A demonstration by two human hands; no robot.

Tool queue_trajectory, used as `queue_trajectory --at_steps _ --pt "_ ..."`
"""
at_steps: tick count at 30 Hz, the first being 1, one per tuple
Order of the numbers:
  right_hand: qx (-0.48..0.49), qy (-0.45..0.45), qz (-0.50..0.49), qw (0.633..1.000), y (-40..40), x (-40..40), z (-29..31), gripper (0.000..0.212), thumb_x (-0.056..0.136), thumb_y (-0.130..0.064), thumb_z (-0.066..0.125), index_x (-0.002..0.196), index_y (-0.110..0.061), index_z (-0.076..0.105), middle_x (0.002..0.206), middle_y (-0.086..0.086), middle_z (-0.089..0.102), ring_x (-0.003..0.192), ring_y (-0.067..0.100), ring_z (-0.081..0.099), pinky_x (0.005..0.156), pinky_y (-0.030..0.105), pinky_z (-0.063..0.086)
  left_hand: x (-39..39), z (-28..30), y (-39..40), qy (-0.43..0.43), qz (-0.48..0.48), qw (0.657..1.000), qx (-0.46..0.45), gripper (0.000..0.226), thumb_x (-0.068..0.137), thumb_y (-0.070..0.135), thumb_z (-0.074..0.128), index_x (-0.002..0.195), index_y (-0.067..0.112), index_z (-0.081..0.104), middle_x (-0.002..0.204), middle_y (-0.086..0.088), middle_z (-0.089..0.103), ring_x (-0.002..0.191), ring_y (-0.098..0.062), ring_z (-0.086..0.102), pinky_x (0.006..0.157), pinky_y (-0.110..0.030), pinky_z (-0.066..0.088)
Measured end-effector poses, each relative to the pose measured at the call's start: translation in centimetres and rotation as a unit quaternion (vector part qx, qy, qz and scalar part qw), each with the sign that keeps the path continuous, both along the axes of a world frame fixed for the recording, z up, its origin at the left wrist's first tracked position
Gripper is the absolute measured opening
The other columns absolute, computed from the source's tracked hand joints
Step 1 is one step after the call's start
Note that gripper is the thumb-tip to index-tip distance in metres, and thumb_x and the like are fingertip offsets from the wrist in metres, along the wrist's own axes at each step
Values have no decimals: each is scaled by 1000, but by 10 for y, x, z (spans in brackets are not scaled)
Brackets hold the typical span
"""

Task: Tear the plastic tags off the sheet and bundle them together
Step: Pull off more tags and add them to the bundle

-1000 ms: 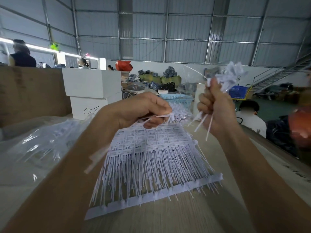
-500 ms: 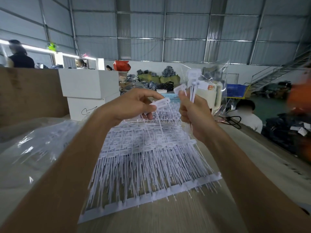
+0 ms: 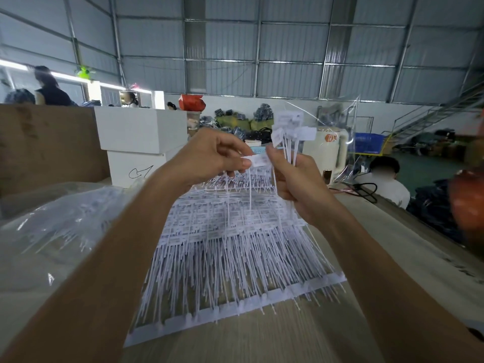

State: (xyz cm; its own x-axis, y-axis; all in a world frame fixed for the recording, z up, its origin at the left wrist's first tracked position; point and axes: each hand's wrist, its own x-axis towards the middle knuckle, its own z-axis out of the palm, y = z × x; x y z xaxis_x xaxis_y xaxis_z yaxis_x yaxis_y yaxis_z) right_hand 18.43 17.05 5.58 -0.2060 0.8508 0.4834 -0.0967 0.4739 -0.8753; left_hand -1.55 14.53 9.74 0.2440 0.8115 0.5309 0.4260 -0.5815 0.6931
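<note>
Both hands clenched: left hand (image 3: 209,158) around sheet (image 3: 225,247), right hand (image 3: 296,184) around tags (image 3: 290,132).

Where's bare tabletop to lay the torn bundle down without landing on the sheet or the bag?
Bare wooden table shows below the sheet, between the forearms, and along its right side toward the table's far edge. The left is crowded by the clear plastic bag. The right hand holds the bundle; the left hand pinches a tag.

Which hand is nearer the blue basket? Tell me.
Right. The right hand holds torn tags just left of the blue basket in the picture; the left hand is farther left, on the sheet.
</note>
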Motion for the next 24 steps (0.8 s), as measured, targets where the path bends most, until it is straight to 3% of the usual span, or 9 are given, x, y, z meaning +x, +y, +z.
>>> queue_trajectory --at_steps 2,5,8,12,16,19,22,24 --pt "11 -16 5 1000 1 0 1 33 95 -40 69 69 -19 69 56 -1 41 43 9 25 40 22 21 2 -1 -1 0 6 1000 20 14 84 10 78 93 21 77 72 1 75 62 -6 67 56 -14 48" --pt "-9 -26 34 999 5 4 1 29 95 -36 70 80 -11 71 63 -1 59 40 6 29 38 18 22 5 -1 -1 -20 3 999 41 11 87 7 75 93 16 78 69 4 73 60 -2 63 55 -14 47" --pt "-4 -28 88 996 6 8 -1 18 89 -32 74 80 -17 70 68 3 57 43 7 28 39 19 22 8 0 -2 -18 8 999 32 10 87 7 74 91 16 78 67 -1 71 58 -7 60 55 -17 47" --pt "35 -21 97 994 7 8 -3 14 88 -28 75 77 -22 69 68 7 53 44 8 30 40 20 24 9 3 -3 -61 14 998 -13 20 86 4 75 104 14 76 62 -4 69 56 -17 54 49 -21 43" --pt "127 -61 12 990 4 4 -3 21 93 -21 73 73 -26 70 60 -9 57 45 1 43 44 14 34 6 4 -1 -71 27 996 -55 12 87 5 73 88 15 80 72 -17 71 66 -23 57 54 -25 41" --pt "180 -94 -43 978 1 1 -2 17 93 -16 73 78 -23 70 62 -13 62 56 -3 54 56 9 41 4 1 0 -49 29 995 -87 14 90 8 71 82 15 80 61 -10 68 52 -13 56 48 -19 39" --pt "187 -103 -63 975 -5 -3 -1 12 93 -16 73 81 -20 71 73 -10 69 69 4 62 66 16 47 1 0 1 -66 26 989 -133 14 92 6 68 87 13 78 54 -3 63 45 -8 54 46 -19 36" --pt "186 -108 -73 974 -6 -6 -2 9 93 -16 73 86 -11 73 83 2 74 77 21 66 72 32 53 0 -1 3 -94 20 981 -167 13 93 3 65 90 9 76 51 -3 59 43 -9 50 49 -21 32"
